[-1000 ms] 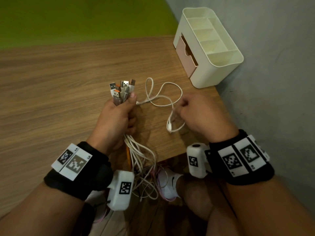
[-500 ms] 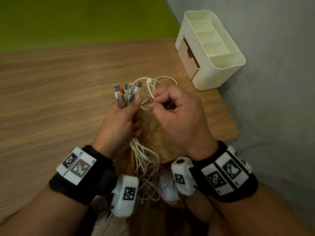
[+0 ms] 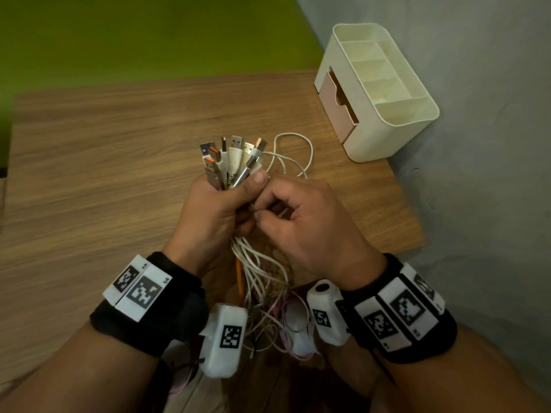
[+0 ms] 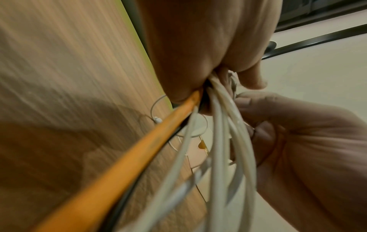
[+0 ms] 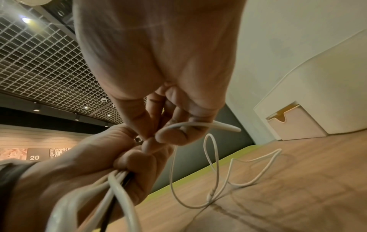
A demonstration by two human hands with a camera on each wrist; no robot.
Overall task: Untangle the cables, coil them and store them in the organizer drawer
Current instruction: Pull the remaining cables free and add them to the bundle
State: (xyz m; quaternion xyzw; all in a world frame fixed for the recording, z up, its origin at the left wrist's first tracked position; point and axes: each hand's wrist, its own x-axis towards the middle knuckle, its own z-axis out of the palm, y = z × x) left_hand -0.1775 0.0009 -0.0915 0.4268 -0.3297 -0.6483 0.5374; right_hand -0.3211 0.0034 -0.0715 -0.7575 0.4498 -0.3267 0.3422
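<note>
Above the wooden table, the cable bundle was gripped in the curled left hand, while one thin white cable was pinched by the right hand, well apart from the organizer.

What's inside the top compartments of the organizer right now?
The organizer's visible top compartments hold nothing. Its pink drawer sits slightly open, its inside hidden from view.
</note>
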